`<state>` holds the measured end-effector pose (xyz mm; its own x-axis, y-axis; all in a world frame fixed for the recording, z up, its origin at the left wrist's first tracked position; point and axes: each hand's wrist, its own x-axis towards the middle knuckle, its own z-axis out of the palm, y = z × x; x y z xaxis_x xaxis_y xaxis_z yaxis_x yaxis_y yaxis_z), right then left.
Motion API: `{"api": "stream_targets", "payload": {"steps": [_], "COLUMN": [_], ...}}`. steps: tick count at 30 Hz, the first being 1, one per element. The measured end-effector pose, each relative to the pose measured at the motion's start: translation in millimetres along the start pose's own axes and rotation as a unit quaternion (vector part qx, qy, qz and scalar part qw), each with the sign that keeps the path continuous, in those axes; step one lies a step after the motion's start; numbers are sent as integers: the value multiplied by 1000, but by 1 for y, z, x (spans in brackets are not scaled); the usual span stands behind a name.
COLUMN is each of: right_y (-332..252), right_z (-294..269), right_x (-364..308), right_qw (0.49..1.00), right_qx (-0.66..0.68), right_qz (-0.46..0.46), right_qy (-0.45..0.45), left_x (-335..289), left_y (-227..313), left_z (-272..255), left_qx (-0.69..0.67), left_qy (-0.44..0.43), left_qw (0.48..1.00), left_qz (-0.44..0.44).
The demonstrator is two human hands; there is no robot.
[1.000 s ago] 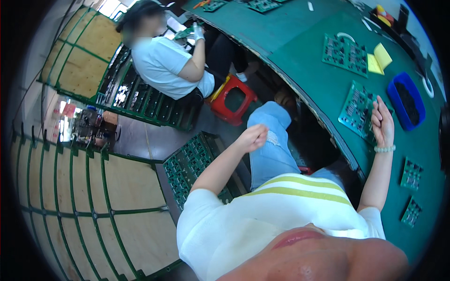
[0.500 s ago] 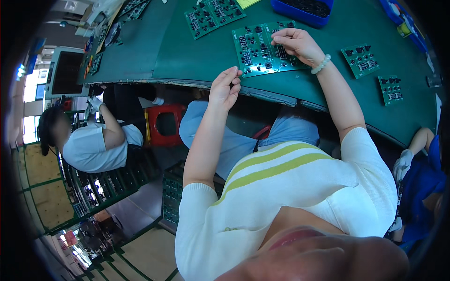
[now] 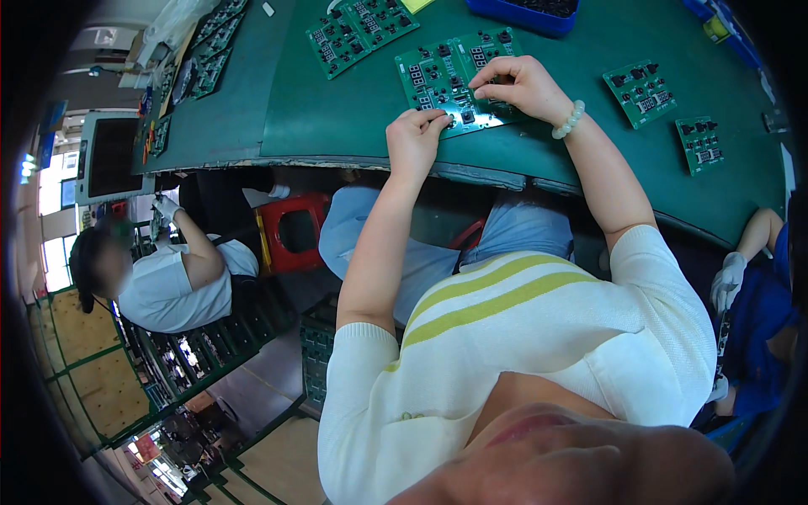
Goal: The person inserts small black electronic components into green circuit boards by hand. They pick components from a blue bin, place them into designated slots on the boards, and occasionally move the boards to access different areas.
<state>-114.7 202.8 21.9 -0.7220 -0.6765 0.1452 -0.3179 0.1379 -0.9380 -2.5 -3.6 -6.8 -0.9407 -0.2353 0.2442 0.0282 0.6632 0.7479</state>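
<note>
A green circuit board panel [image 3: 446, 67] with black parts and white-framed digit displays lies flat on the green table in front of me. My left hand [image 3: 414, 139] is at its near left part, fingertips pinched together and apparently touching the board. Over the board's middle, my right hand [image 3: 526, 91] has thumb and forefinger closed in a pinch, a pale bead bracelet [image 3: 570, 120] on its wrist. Whatever either pinch holds is too small to make out. The fingers and right hand cover part of the board.
Another board panel [image 3: 362, 34] lies at the far left, beside a blue bin [image 3: 526, 15] of small black parts. Two smaller boards [image 3: 640, 91] lie to the right. Co-workers sit on both sides, one near a red stool [image 3: 295, 231].
My left hand has moved from the board's near left edge onto the board. My right hand has shifted slightly toward the board's middle. The view has shifted a little.
</note>
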Motion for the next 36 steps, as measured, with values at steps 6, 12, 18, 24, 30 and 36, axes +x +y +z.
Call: {"api": "stream_targets", "payload": {"steps": [6, 12, 18, 24, 30, 36], "right_y": [6, 4, -5, -3, -3, -8], "right_z": [-5, -1, 0, -4, -2, 4], "right_x": [-5, -11, -10, -10, -10, -15], "right_qw": [988, 966, 956, 959, 952, 937], "right_qx": [-114, -231, -267, -256, -281, -329], "right_qz": [-91, -37, -9, -11, -26, -46], "right_qy": [-48, -109, -119, -117, -116, -106], "left_x": [5, 6, 5, 5, 6, 7], "left_y": [-8, -2, -4, -8, -5, -2], "left_z": [-5, -6, -4, -12, -9, -7], "left_qx": [4, 8, 2, -24, -23, 13], "left_qy": [-50, -39, -26, -72, -85, -48], "left_qw": [996, 998, 997, 995, 995, 994], "left_qz": [76, 49, 75, 60, 40, 102]}}
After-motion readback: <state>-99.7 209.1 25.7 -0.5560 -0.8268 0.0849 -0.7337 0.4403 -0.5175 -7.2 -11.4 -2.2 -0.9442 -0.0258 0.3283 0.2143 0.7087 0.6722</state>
